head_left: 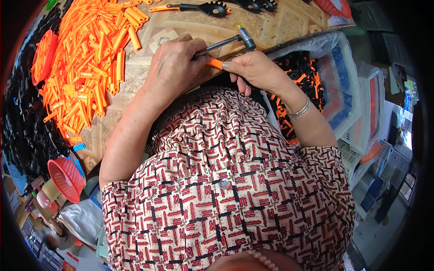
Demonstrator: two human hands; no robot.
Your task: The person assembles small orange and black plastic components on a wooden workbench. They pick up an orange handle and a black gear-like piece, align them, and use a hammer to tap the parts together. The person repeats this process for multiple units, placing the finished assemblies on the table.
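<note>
My left hand (174,63) is at the table's near edge, closed round the dark shaft of a small hammer (221,44). The hammer's metal head, with a yellow tip, points to the right, beyond my right hand. Between my hands is an orange plastic handle (214,63). My right hand (253,70) pinches its right end under the thumb, the other fingers curled below. The handle's left end is hidden by my left hand. A large heap of loose orange handles (90,67) lies to the left of my left hand.
A black spaghetti server (212,9) with an orange handle lies at the far edge, other black utensil heads beside it. Red baskets (66,179) stand at the left. A plastic-lined crate (334,81) with black and orange pieces is at my right. Black parts (31,108) pile up far left.
</note>
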